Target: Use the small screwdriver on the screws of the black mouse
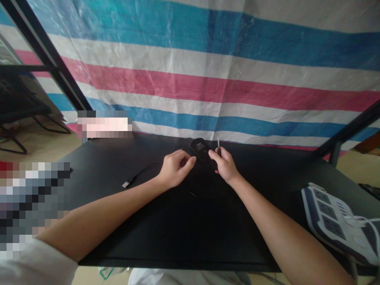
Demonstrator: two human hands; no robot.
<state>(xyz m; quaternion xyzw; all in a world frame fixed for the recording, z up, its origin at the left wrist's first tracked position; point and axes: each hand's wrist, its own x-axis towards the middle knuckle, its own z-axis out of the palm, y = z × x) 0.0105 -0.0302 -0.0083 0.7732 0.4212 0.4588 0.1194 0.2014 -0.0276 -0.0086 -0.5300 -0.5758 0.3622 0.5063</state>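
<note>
Mouse (198, 147), black with its printed underside showing, is over the worktop (178, 233) well left of the power strip (335, 221), the right hand (226, 165) clamped on it and a slim metal-shafted tool (218, 143). Farther left of the power strip, the left hand (175, 168) curls, its grip unclear; farther still lies a USB plug (127, 183).

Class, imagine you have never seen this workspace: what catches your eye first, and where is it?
The blue, white and pink striped sheet behind the black table probably catches the eye first. Near the centre, the person's right grip holds a black mouse and a thin screwdriver. On the table's right, a pale power strip stands out.
</note>
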